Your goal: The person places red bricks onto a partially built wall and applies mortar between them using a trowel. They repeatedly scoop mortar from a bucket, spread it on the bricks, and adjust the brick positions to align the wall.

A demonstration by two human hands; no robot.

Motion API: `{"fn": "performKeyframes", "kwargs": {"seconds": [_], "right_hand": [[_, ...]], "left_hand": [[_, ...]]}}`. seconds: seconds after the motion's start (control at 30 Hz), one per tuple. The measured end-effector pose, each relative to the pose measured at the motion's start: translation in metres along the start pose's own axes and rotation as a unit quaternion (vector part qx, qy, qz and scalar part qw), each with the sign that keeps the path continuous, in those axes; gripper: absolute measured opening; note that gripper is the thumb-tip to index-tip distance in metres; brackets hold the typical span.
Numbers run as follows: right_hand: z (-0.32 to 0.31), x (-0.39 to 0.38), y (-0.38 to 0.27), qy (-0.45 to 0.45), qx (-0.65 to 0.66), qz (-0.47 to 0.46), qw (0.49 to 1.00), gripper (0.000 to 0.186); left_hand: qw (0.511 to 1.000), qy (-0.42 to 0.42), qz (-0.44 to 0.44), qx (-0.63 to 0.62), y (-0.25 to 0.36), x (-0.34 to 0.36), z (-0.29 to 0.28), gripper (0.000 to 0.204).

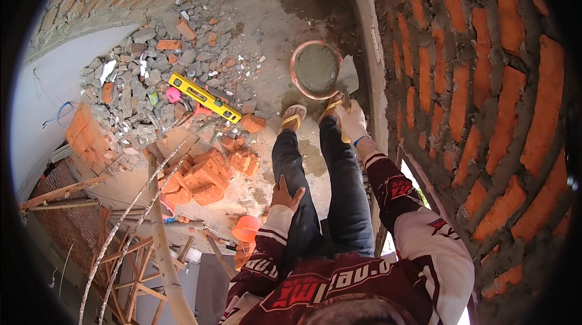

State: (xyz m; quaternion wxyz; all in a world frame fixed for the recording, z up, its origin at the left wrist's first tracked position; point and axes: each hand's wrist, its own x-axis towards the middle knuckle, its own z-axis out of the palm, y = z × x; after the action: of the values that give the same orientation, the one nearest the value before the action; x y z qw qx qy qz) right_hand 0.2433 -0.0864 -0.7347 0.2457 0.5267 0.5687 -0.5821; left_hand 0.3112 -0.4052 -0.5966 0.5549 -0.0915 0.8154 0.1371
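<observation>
My right hand (353,120) is wrapped round the handle of a trowel (347,75), whose grey blade points away from me. Beside that blade stands a round orange-rimmed basin (293,65) filled with wet grey mortar (317,65); whether the blade touches the rim I cannot tell. With fingers spread, my left hand (286,194) rests on my left thigh and holds nothing. Both my feet, in yellow-strapped sandals (292,120), are on the floor just short of the basin.
A brick wall (461,82) rises close on my right. Left lie broken rubble (151,58), a yellow spirit level (206,98) and stacked orange bricks (203,176). Bamboo poles (159,228), twisted rods (130,208) and wooden framing (142,270) stand at lower left, near an orange container (245,228).
</observation>
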Motion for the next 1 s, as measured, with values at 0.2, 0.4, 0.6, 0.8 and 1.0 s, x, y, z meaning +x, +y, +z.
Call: {"fn": "performKeyframes", "kwargs": {"seconds": [0.2,0.4,0.6,0.8,1.0], "right_hand": [[0.005,-0.002,0.050,0.005,-0.347,-0.032,0.937,0.058],[0.025,0.088,-0.024,0.114,-0.540,-0.049,0.833,0.040],[0.067,0.177,-0.049,0.058,-0.562,-0.054,0.823,0.030],[0.080,0.171,0.007,-0.017,-0.544,-0.097,0.833,0.028],[0.078,0.185,0.025,-0.091,-0.477,-0.126,0.865,0.034]], "left_hand": [[0.991,0.054,0.122,-0.010,0.037,0.179,-0.005,0.088],[0.944,0.146,0.269,-0.125,0.137,0.343,-0.051,0.094],[0.961,0.094,0.135,-0.223,0.169,0.433,-0.066,0.077],[0.901,-0.006,0.089,-0.424,0.140,0.454,-0.055,0.062],[0.871,-0.032,0.106,-0.479,0.127,0.453,-0.044,0.056]]}}
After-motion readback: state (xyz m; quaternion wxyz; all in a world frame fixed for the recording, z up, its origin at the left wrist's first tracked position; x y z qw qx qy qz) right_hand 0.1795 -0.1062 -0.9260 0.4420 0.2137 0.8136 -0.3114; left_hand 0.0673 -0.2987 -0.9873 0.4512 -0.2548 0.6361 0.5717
